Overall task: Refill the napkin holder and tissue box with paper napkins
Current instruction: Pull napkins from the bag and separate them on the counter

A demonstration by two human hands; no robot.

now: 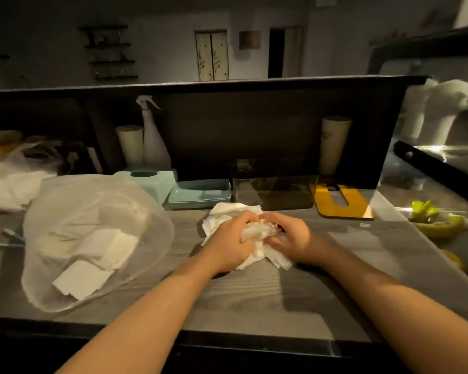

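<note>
both hands meet over a napkin pile (222, 214) in the middle of the counter (254, 292). the left hand (231, 242) and right hand (288, 238) each curl their fingers round a crumpled clear wrap (254, 230) on top of the pile, thumbs nearly touching. napkins stick out beyond and below both hands. the teal tissue box (149, 179) sits behind a bag (92, 238) of napkins on the left; its lid (199, 194) lies just beside it. the clear holder (274, 193) stands just behind the pile, a yellow plate (343, 202) to its right.
</note>
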